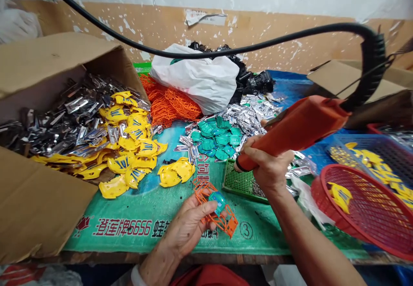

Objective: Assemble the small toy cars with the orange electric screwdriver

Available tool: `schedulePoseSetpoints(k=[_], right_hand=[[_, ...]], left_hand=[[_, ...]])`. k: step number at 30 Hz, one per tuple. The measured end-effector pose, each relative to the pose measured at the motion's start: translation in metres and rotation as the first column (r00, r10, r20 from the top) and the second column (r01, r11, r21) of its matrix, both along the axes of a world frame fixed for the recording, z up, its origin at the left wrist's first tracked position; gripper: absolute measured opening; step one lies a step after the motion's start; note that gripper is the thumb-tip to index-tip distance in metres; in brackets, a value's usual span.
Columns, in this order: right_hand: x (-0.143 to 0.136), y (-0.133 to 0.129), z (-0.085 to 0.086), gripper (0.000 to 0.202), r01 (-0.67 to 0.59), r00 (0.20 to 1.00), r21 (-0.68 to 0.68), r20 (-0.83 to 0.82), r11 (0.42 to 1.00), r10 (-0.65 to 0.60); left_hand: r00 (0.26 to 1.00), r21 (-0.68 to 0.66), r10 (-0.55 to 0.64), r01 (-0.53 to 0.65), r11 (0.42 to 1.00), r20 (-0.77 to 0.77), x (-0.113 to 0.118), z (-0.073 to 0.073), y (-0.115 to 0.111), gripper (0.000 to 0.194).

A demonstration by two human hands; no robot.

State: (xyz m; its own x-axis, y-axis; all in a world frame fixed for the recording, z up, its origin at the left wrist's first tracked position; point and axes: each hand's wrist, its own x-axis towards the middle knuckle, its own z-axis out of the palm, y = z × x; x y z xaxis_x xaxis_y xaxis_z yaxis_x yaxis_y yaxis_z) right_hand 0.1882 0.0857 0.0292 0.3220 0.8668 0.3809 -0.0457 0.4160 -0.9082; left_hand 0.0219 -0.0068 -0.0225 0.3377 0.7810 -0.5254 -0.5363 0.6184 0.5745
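Note:
My left hand pinches an orange plastic lattice frame with a teal plastic piece on it, the thumb lying on the teal part. My right hand is wrapped round a red-orange power screwdriver, which has a thick black cable at its rear end. The screwdriver's front end hangs over a green perforated tray with small metal screws in it; its bit cannot be made out. Behind the left hand lie loose yellow shells and a heap of teal pieces.
At left, a cardboard box spills dark, silvery and yellow parts. Orange frames lie beside a white bag, with black parts behind. A red basket holding a yellow piece and a blue basket stand right.

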Motion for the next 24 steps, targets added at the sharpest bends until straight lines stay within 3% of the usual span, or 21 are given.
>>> schedulePoseSetpoints(k=[6, 12, 24], right_hand=[[0.0003, 0.0018, -0.0054, 0.014, 0.012, 0.999, -0.016, 0.035, 1.000, -0.012], [-0.0019, -0.0002, -0.0015, 0.015, -0.021, 0.998, -0.024, -0.056, 0.999, 0.020], [-0.0026, -0.0011, 0.0009, 0.011, -0.052, 0.998, -0.055, -0.025, 0.997, 0.051]], left_hand=[[1.000, 0.022, 0.008, -0.008, 1.000, 0.001, -0.0005, -0.0015, -0.0001, 0.037], [1.000, 0.002, 0.017, -0.017, 1.000, -0.015, -0.0005, -0.0011, -0.0009, 0.039], [1.000, -0.009, 0.028, -0.028, 1.000, 0.014, 0.0008, -0.0001, 0.0015, 0.039]])
